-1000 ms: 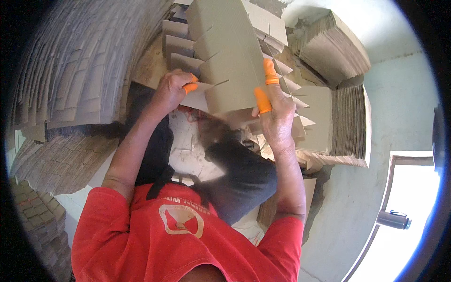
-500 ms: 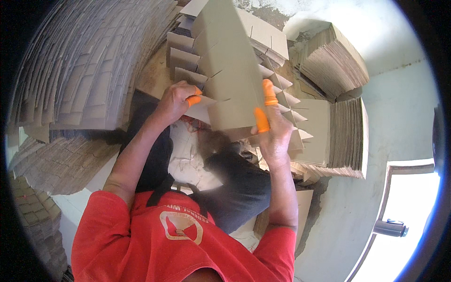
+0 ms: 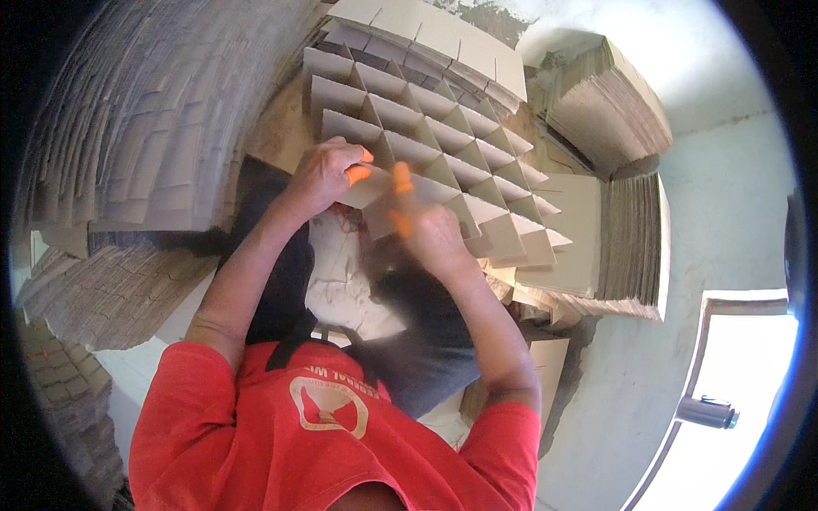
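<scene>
A cardboard divider grid (image 3: 443,162) of interlocked upright strips lies in front of me, its cells open upward. My left hand (image 3: 322,175) is closed at the grid's near left corner, pinching the end of a cardboard strip (image 3: 366,186) between thumb and forefinger. Orange finger covers sit on those fingertips. My right hand (image 3: 430,234) is at the grid's near edge, just right of the left hand. It also wears orange covers, and motion smears its fingers, so its grip cannot be made out.
Slotted cardboard sheets (image 3: 443,38) are stacked behind the grid. More cardboard stacks stand at the right, one farther back (image 3: 609,106) and one nearer (image 3: 630,243). A tall cardboard pile (image 3: 145,128) rises at the left. My dark-trousered legs are below the grid.
The broad slotted cardboard piece that my right hand held over the grid no longer covers it. My right hand has moved left, toward my left hand, which stays nearly in place.
</scene>
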A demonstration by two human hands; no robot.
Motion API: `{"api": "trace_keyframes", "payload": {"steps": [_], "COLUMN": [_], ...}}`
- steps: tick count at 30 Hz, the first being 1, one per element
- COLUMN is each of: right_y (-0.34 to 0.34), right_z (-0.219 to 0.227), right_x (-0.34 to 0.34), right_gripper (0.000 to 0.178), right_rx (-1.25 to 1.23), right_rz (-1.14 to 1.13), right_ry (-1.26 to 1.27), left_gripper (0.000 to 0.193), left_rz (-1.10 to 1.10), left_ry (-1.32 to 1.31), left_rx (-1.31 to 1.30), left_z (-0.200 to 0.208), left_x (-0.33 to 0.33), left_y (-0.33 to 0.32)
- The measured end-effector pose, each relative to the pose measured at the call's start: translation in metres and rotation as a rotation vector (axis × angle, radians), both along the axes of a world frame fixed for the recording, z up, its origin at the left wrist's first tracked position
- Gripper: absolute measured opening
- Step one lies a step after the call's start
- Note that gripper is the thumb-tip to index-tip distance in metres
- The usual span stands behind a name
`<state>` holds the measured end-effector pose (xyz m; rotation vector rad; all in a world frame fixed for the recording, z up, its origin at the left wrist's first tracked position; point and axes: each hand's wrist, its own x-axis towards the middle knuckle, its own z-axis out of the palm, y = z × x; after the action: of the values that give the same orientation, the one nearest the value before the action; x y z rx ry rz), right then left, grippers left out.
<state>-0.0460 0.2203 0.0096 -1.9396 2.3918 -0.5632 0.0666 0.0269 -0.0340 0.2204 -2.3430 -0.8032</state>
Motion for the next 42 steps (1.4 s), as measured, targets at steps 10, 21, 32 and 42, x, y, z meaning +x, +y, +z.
{"api": "trace_keyframes", "payload": {"steps": [10,21,32,42], "right_y": [0.003,0.012,0.034,0.060], "right_z": [0.024,-0.013,0.005,0.163], "right_x": [-0.126,-0.115,-0.089,-0.019], "right_gripper": [0.073,0.062,0.027,0.045], "right_rx": [-0.202,-0.002,-0.137,-0.616], "right_rz": [-0.538,-0.292,-0.483,-0.105], "right_ry": [0.415,0.188,0.429,0.048], "left_gripper": [0.086,0.078,0.040,0.030], "left_rz": [0.012,-0.222,-0.370,-0.803], "left_ry": [-0.173,-0.281,-0.490,-0.480], "left_rx": [-0.447,-0.655,-0.600,-0.290], "left_z": [0.026,0.016,0.093,0.348], "left_x": [-0.026,-0.150,-0.147,-0.124], "left_y": [0.015,-0.053,-0.039,-0.002]}}
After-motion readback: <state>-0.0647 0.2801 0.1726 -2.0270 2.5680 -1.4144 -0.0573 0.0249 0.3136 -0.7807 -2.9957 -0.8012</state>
